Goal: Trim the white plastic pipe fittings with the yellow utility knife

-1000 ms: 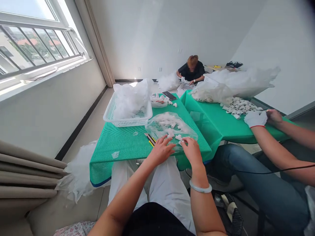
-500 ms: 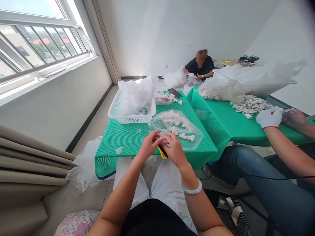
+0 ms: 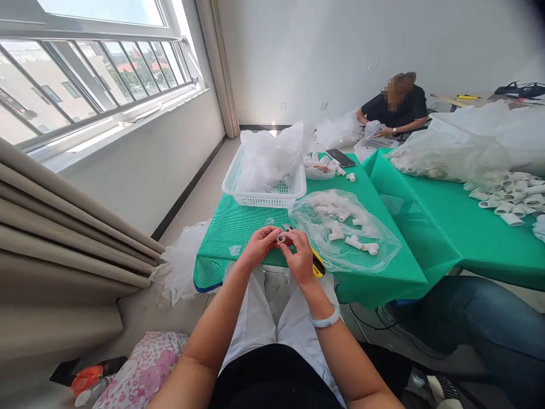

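Observation:
A small white pipe fitting is pinched between both hands just above the table's front edge, its round opening facing me. My left hand grips it from the left, fingers closed. My right hand closes on its other side, covering part of it. A yellow-and-black utility knife shows under and beside my right hand, its blade end poking out past the fingers. Right of my hands, a clear plastic bag lies spread on the green-covered table with several white tee fittings in it.
A white basket full of crumpled plastic stands at the back left. Behind the bag are a phone and more fittings. A second table at right carries a fitting pile. A co-worker sits at the back; another's leg is at right.
My view has swung left, so the tables appear further right. My hands have shifted left relative to the knife, and the fitting's round opening now shows between them.

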Motion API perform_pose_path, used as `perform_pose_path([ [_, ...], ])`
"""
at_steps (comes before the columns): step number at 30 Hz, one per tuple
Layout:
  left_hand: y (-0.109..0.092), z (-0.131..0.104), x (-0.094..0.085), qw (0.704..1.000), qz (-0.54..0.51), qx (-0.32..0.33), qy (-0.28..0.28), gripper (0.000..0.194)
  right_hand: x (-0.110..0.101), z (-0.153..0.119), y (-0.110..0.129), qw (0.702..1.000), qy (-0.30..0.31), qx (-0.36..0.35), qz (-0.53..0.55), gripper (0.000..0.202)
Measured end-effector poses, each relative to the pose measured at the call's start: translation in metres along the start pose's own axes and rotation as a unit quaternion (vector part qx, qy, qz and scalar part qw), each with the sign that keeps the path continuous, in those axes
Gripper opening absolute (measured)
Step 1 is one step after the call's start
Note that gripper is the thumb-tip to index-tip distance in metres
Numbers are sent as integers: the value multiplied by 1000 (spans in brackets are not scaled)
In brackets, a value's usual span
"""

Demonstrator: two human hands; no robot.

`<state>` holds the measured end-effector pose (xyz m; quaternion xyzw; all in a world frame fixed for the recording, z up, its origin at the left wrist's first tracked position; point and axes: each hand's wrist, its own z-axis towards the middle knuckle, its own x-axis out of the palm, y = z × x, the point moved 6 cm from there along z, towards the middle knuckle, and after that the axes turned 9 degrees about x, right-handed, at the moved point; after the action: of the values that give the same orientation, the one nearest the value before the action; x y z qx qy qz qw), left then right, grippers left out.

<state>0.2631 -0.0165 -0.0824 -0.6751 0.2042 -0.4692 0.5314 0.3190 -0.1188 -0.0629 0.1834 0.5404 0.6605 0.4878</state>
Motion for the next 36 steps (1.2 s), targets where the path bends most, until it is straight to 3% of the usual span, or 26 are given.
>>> perform_pose_path([
  [8, -3, -3, 4, 997, 11, 6, 79, 40, -1, 1, -4, 1000, 8, -11, -19, 21],
  [15, 0, -4, -1, 998, 12, 0, 60, 36, -4, -3, -11, 999, 10, 24, -24, 22],
  [22, 0, -5, -4, 995, 75, 35, 64, 30, -3, -4, -8, 999, 1, -24, -44, 17],
  [29, -7, -6, 0, 989, 79, 58, 113, 34, -3, -5, -6, 997, -9, -39, -68, 19],
  [36, -6, -6, 0, 990, 60, 56, 118, 37, -5, -5, -5, 998, -12, -45, -52, 17],
])
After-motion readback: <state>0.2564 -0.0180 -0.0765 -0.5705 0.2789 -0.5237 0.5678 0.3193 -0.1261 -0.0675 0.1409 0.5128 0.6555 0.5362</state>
